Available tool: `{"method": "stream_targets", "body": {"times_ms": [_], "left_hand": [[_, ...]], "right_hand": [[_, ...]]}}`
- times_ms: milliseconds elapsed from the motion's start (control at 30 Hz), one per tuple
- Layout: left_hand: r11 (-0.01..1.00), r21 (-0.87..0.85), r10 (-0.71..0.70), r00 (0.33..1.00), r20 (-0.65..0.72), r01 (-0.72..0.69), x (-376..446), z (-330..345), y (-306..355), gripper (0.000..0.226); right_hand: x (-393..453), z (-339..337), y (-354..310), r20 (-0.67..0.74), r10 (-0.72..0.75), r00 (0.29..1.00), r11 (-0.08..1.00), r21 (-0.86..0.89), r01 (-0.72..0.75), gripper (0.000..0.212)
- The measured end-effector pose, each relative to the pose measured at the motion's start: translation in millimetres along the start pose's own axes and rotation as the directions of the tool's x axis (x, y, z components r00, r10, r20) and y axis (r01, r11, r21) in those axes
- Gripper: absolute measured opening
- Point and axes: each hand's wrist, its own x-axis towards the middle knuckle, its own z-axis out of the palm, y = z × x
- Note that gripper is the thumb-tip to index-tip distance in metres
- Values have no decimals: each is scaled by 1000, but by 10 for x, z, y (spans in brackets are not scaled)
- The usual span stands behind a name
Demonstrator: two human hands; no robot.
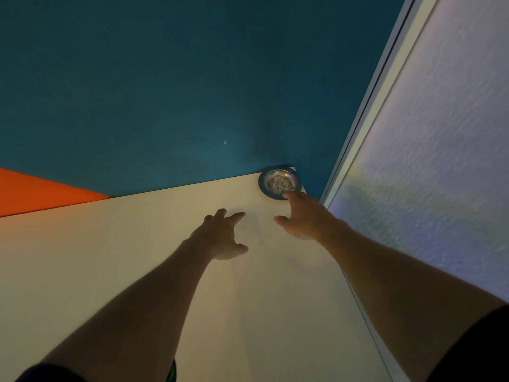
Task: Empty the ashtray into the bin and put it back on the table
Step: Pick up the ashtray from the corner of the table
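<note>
A round metal ashtray (278, 182) with grey ash and butts in it sits at the far right corner of the pale table (154, 244). My right hand (301, 216) is stretched out over the table with its fingertips at the ashtray's near rim and the thumb spread wide; it holds nothing. My left hand (223, 235) hovers over the table to the left of it, fingers apart and empty. No bin is in view.
A teal wall (192, 92) rises behind the table, with an orange patch (33, 191) at the far left. A white frame and frosted textured window (427, 161) run along the table's right edge, close to the ashtray.
</note>
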Motion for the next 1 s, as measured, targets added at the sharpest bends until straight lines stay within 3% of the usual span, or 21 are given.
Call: {"method": "stream_targets", "body": {"times_ms": [133,267,367,500,700,833,1000], "left_hand": [[999,34,17,999,42,-19,267,72,74,98],[996,84,36,995,89,-43,417,130,118,105],[989,142,26,993,118,-43,505,115,155,110],[987,160,-3,987,161,-23,587,68,218,116],[989,146,-23,986,164,-1,638,88,238,119],[989,145,-13,988,151,-9,652,114,216,120],[987,158,-8,990,140,-14,666,112,208,122]], "right_hand": [[234,116,106,-31,36,999,996,86,-33,77],[446,176,189,-112,145,983,948,299,-105,74],[593,189,251,-166,296,941,856,482,-185,66],[743,203,316,-105,437,893,714,644,-274,69],[924,169,386,-18,506,862,593,733,-333,46],[970,156,385,-14,498,867,606,721,-337,36],[1014,154,370,-11,535,845,536,777,-329,17]]}}
